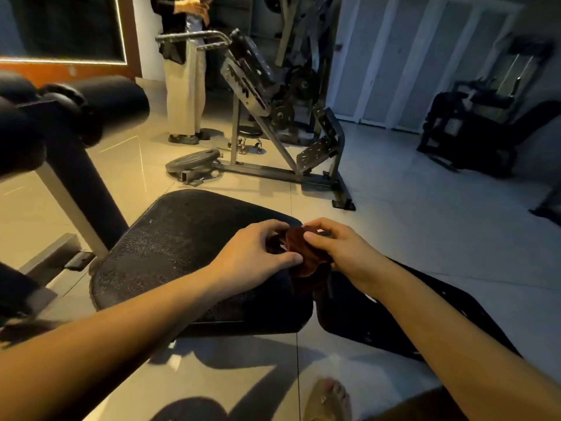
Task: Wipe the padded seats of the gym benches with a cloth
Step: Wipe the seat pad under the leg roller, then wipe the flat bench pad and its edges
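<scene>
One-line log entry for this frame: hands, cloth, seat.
seat pad: black, textured | cloth: dark red, bunched between hands over pad's right edge | left hand: pinches cloth | right hand: pinches cloth

Dim room, warm glow at left (cool at right), blurred, bowed edges.

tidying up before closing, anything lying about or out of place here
Yes: a weight plate lies on the floor by the base of the angled machine, a short square tube beside it, rather than racked. Nothing odd on the seat pad or cloth.
</scene>
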The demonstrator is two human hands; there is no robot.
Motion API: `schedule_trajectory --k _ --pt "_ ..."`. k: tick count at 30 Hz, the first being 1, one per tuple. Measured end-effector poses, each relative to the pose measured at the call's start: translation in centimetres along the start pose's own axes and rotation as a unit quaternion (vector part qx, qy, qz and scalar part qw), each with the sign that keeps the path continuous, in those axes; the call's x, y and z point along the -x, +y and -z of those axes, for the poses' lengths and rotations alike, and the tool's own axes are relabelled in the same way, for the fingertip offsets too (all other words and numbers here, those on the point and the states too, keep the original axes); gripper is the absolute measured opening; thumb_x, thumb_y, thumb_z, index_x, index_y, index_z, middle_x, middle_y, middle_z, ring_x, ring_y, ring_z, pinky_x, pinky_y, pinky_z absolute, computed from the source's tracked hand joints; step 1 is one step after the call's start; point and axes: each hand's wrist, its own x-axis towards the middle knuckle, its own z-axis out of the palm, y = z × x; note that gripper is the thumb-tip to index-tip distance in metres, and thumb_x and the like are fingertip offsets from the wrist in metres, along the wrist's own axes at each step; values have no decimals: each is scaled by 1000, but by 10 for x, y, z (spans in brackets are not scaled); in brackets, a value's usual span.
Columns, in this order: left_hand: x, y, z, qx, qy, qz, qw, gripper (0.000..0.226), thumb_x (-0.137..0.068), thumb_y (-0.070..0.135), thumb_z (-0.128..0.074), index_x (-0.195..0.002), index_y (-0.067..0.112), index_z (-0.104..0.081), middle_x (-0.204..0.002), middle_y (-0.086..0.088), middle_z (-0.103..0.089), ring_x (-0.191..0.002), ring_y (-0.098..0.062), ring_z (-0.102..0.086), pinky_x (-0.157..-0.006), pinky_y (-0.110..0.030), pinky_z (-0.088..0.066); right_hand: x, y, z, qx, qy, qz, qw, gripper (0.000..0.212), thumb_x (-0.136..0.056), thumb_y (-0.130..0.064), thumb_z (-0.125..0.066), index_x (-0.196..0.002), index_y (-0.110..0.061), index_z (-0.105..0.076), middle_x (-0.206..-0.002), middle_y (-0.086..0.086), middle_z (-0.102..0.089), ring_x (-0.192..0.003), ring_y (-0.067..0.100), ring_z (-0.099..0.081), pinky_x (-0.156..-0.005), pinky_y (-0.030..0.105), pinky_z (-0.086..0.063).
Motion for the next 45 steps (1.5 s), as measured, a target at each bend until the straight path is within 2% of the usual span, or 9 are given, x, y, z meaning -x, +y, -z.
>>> schedule_trajectory --k 5,12,17,21,28,33,36,40,45 --pt "-3 17 -20 145 -12 41 988 11 -84 22 -82 -90 19 -73 -80 2 -74 -80 -11 -70 -80 -33 -53 41 14 23 -11 -3 -30 999 19 -99 -35 -63 -112 -24 -69 -108 6 -73 -100 20 -72 -88 34 -61" --pt "1 59 -44 183 -152 71 969 19 -87 30 -77 -95 16 -68 -92 -8 -71 -97 -30 -69 -100 -53 -52 98 32 65 -3 -17 -47 999 30 -92 -46 -67 -90 -15 -65 -91 5 -67 -91 20 -66 -87 36 -50" --pt "-6 94 -50 151 -175 63 971 17 -94 26 -71 -104 13 -67 -99 -10 -71 -98 -25 -68 -89 -42 -57 122 40 84 -148 -64 -38 986 53 -92 -34 -69 -126 5 -59 -121 25 -64 -109 31 -67 -101 43 -52" --pt "-8 97 -49 138 -165 81 973 9 -97 21 -67 -106 16 -67 -110 -14 -69 -101 -26 -67 -75 -31 -53 130 48 101 -127 -53 -41 990 42 -89 -22 -73 -122 2 -65 -117 17 -70 -110 28 -68 -97 42 -56" --pt "4 71 -80 200 -177 114 957 17 -102 17 -59 -115 21 -67 -117 -10 -65 -111 -27 -63 -98 -47 -57 140 44 96 -10 69 -90 993 9 -93 -16 -71 -100 -13 -76 -93 4 -78 -84 15 -75 -67 25 -56" --pt "11 79 -101 91 -115 -52 988 35 -81 54 -77 -104 29 -67 -97 9 -69 -93 -7 -67 -88 -36 -58 153 48 96 -90 161 -128 974 13 -93 -16 -72 -100 -6 -76 -92 12 -77 -87 24 -74 -73 35 -59" --pt "28 96 -114 59 -188 -155 968 50 -69 66 -80 -106 34 -68 -100 15 -67 -97 -2 -64 -89 -32 -56 162 50 97 -128 209 -133 960 17 -94 -17 -70 -102 -4 -76 -95 13 -78 -91 24 -74 -79 39 -60" --pt "30 104 -137 22 -150 -187 971 34 -82 46 -79 -112 34 -68 -102 16 -68 -96 0 -64 -87 -34 -58 177 53 104 -180 208 -136 952 19 -95 -12 -67 -109 -1 -74 -101 13 -77 -91 22 -75 -76 36 -59" --pt "10 116 -147 95 -161 -113 976 8 -95 22 -68 -91 23 -73 -86 -1 -73 -85 -15 -69 -87 -41 -56 196 55 130 -128 148 -143 970 26 -94 -4 -65 -118 3 -70 -114 21 -73 -106 30 -71 -99 43 -56"
